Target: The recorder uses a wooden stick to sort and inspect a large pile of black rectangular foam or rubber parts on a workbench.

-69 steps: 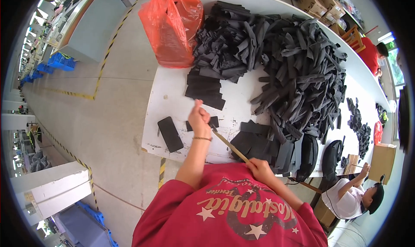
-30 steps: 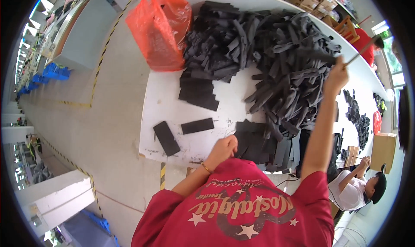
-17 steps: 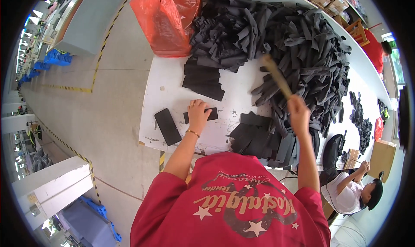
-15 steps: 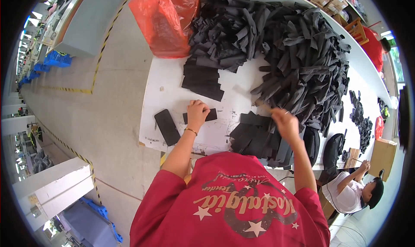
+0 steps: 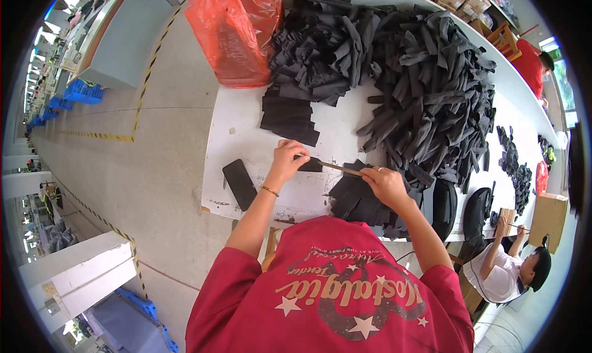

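Note:
My left hand (image 5: 288,161) is closed on a small black fabric piece (image 5: 314,165) just above the white table, thumb and fingers pinching its left end. A thin brownish stick (image 5: 343,169) is in my right hand (image 5: 386,185), gripped near its right end. The far tip of the stick meets the black fabric piece beside my left fingers; whether it lies inside or on top of the fabric is too small to tell. Below the stick lies a spread of flat black fabric pieces (image 5: 356,197), close to my right hand. A black phone (image 5: 239,184) rests left of my left wrist.
Farther back on the table (image 5: 237,115) are a neat row of black fabric pieces (image 5: 288,118) and two large heaps, one left (image 5: 320,47) and one right (image 5: 438,94). An orange plastic bag (image 5: 231,35) stands at the back left. Another person (image 5: 493,269) sits at the right.
My right hand has moved left with the stick, bringing its tip to the fabric piece. The piece, earlier flat under my left hand, is now pinched at its left end.

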`<move>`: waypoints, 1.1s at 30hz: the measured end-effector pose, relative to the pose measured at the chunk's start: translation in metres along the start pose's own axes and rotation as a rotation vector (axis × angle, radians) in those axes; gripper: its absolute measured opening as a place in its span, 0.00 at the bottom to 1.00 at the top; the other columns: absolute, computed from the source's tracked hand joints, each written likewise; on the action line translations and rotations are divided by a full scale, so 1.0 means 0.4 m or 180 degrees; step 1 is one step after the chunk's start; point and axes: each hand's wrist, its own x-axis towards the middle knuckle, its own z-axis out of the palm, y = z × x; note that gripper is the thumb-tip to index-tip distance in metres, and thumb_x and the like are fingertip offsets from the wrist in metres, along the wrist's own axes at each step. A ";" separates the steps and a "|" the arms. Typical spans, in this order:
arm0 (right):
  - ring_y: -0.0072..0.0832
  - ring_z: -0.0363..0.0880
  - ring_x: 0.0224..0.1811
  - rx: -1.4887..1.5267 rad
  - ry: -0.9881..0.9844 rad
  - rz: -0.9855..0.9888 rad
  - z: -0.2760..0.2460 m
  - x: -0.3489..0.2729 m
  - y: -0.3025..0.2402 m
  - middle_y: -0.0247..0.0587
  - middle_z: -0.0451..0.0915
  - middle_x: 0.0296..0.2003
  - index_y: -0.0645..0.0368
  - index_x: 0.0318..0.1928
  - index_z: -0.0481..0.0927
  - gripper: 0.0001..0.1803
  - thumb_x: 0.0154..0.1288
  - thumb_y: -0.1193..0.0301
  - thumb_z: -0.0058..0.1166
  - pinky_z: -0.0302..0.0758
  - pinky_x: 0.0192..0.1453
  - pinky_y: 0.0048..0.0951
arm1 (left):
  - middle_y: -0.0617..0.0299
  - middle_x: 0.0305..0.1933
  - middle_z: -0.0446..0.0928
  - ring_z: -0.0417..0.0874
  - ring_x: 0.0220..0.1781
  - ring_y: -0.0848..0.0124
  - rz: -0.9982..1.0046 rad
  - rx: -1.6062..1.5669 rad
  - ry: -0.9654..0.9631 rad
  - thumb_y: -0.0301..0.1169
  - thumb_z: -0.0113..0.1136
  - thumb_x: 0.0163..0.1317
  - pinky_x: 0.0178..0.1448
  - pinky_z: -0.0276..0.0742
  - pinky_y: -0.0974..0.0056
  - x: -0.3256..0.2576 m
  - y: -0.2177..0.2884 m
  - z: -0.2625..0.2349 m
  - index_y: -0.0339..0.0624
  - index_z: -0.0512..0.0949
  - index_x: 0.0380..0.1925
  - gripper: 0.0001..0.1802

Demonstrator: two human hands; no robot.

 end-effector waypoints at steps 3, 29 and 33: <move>0.44 0.81 0.30 0.0665 0.0151 0.0402 0.064 0.038 -0.062 0.44 0.81 0.28 0.57 0.42 0.81 0.10 0.62 0.68 0.57 0.77 0.34 0.40 | 0.67 0.40 0.79 0.72 0.53 0.61 0.0343 0.0059 -0.0142 0.31 0.70 0.45 0.54 0.68 0.58 0.010 0.082 0.030 0.49 0.83 0.25 0.06; 0.54 0.79 0.27 0.1716 -0.0539 0.1006 0.036 -0.207 -0.189 0.58 0.77 0.23 0.63 0.33 0.78 0.08 0.65 0.70 0.56 0.75 0.30 0.44 | 0.74 0.14 0.58 0.54 0.11 0.82 -0.2244 -0.4812 0.2900 0.44 0.61 0.65 0.15 0.48 0.73 -0.003 0.023 0.023 0.45 0.71 0.24 0.18; 0.39 0.81 0.22 0.1084 -0.0347 0.1623 -0.091 -0.181 -0.217 0.50 0.78 0.20 0.62 0.30 0.78 0.12 0.61 0.66 0.62 0.75 0.27 0.34 | 0.73 0.14 0.55 0.51 0.12 0.81 -0.2271 -0.4869 0.2555 0.46 0.55 0.69 0.16 0.47 0.73 0.061 0.100 0.002 0.47 0.69 0.22 0.20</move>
